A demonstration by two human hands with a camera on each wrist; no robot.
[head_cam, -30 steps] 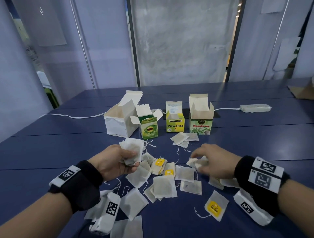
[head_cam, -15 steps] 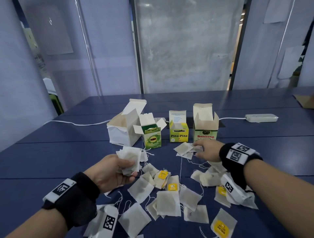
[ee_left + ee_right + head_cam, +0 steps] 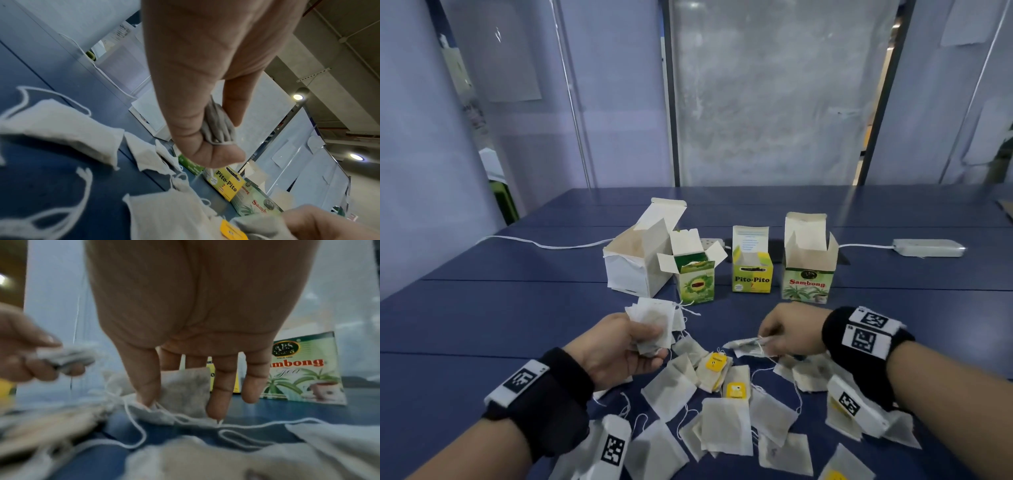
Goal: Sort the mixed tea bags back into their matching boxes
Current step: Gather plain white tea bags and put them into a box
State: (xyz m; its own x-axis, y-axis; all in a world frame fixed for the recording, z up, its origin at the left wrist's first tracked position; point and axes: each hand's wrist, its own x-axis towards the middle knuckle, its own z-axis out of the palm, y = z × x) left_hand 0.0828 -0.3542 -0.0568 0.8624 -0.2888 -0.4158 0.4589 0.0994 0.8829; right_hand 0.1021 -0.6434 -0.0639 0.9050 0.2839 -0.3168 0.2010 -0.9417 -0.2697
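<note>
Four open boxes stand in a row on the blue table (image 3: 482, 308): a white box (image 3: 633, 267), a green box (image 3: 695, 284), a yellow Pito-Pito box (image 3: 751, 274) (image 3: 226, 183) and a Sambong box (image 3: 808, 277) (image 3: 304, 369). My left hand (image 3: 650, 342) (image 3: 222, 142) grips a bunch of plain tea bags (image 3: 654, 320) (image 3: 218, 128) in front of the green box. My right hand (image 3: 767, 339) pinches a tea bag (image 3: 746, 344) (image 3: 185, 389) just above the pile, in front of the Sambong box. Many loose tea bags (image 3: 726, 425) lie scattered below both hands, two with yellow tags (image 3: 715, 362).
A white power strip (image 3: 928, 247) lies at the back right, its cable running behind the boxes. Another white cable (image 3: 544, 244) trails off to the back left. Strings from the bags loop over the table. Walls and a door frame stand beyond the far edge.
My right hand reached forward to the bags in front of the Sambong box, then drew back a little with a tea bag pinched. The left hand kept its bunch and barely moved.
</note>
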